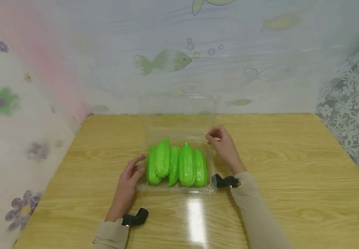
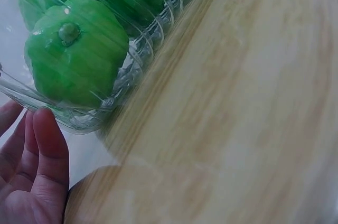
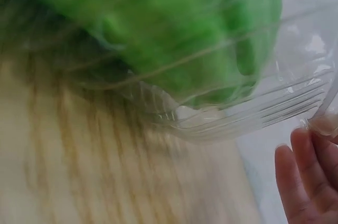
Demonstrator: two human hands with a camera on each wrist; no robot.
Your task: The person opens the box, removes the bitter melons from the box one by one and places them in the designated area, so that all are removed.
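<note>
Several glossy green, ridged, elongated vegetables, perhaps artificial, lie side by side in a clear plastic clamshell box on the table. Its transparent lid stands raised at the back. At the box's left side, my left hand touches the wall with fingertips and thumb apart; the left wrist view shows fairly straight fingers just below the rim. At the back right corner, near the hinge, my right hand pinches the plastic edge between thumb and fingers. The right wrist view shows the fingertips at that edge.
The wooden table extends around the box on all sides. A wall with painted fish rises behind it, and a flowered wall stands at the left. Each wrist carries a black camera mount.
</note>
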